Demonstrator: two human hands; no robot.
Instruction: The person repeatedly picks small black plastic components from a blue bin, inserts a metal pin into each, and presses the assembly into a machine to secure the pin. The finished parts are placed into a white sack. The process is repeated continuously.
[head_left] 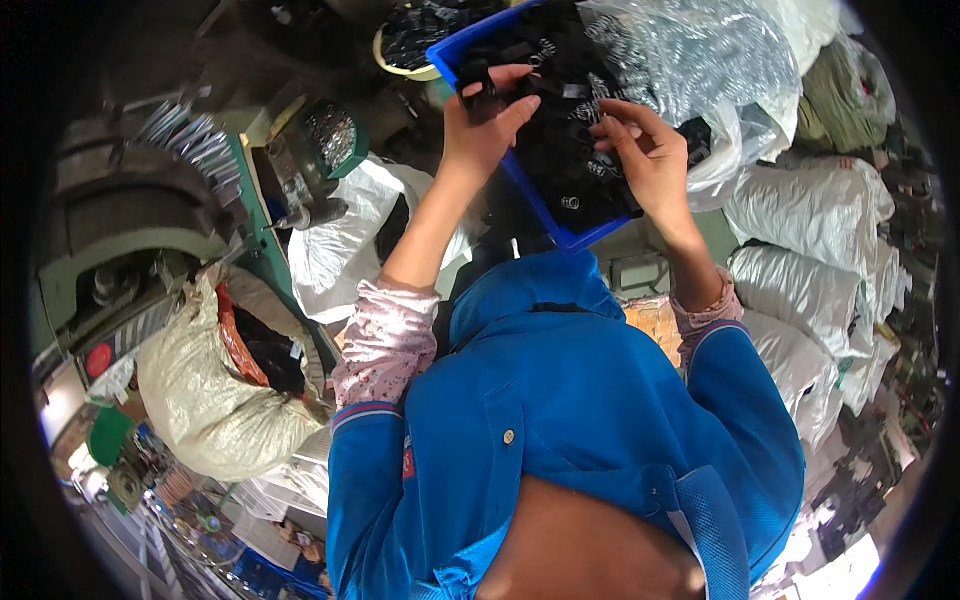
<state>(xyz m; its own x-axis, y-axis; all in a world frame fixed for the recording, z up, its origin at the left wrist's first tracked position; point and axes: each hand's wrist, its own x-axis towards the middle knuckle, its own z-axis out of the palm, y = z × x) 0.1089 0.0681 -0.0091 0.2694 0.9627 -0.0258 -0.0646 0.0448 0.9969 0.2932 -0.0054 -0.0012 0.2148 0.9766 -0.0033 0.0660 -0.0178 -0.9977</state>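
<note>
Bin (571,240), black part (482,98) in left hand (476,140), right hand (657,168) near springs (599,166)

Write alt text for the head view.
Left hand holding a black part and right hand in a pinch, both over a blue bin of black pieces and small coil springs; whether the right holds anything is unclear. A shiny clear plastic bag lies upper right.

Over the blue bin (535,198), our left fingers (521,110) hold a black part (484,100). Our right fingers (645,123) curl near loose springs (597,166); we cannot tell whether they grip one. Black parts (550,155) fill the bin. A clear bag (700,60) overlaps its right side; white sacks (800,205) lie to our right.
</note>
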